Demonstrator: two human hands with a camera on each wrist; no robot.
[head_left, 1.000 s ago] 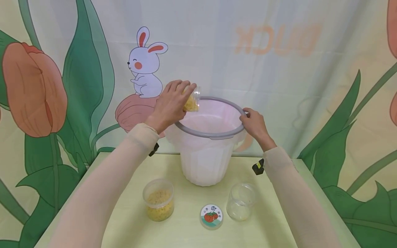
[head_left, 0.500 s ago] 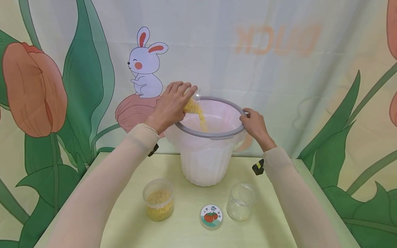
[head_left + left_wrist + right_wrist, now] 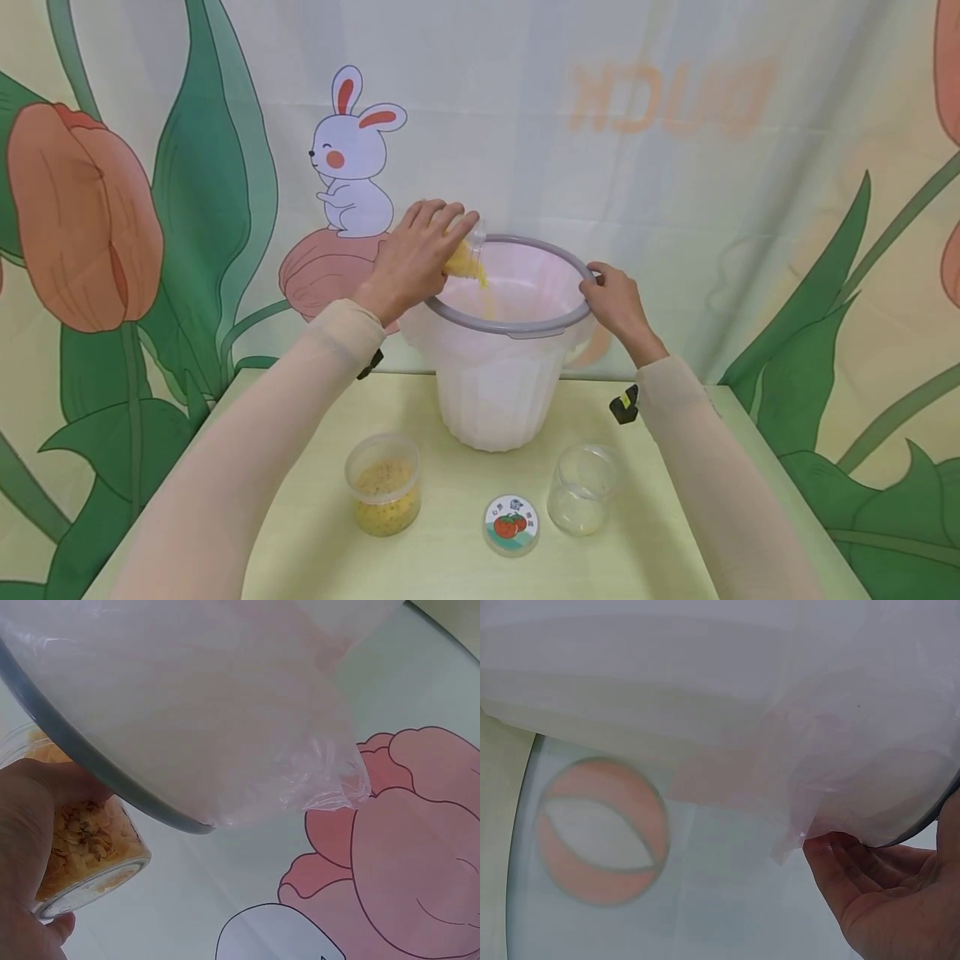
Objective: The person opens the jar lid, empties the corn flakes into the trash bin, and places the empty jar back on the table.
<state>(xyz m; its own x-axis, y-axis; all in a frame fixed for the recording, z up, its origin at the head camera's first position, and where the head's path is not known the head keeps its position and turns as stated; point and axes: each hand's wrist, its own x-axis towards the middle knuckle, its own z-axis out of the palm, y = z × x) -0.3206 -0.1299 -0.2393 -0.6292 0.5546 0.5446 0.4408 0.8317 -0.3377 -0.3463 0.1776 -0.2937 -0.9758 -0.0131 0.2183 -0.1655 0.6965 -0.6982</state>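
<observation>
The jar (image 3: pixel 467 250) is tipped over the left rim of the bin (image 3: pixel 498 392), yellow flakes (image 3: pixel 480 279) spilling out into the bag liner, and the left hand (image 3: pixel 412 254) has its grip wrapped around that jar. Right hand (image 3: pixel 617 304) has its grip curled over the bin's grey rim on the other side. Closer in on the table (image 3: pixel 450 550) there's a tub (image 3: pixel 384 483) of the same yellow stuff, a lid (image 3: pixel 512 523) with tomatoes on it, and an empty jar (image 3: pixel 583 488) just beside the lid.

Bright, even, soft light; faint shadows; wrist views close and slightly blurred.
</observation>
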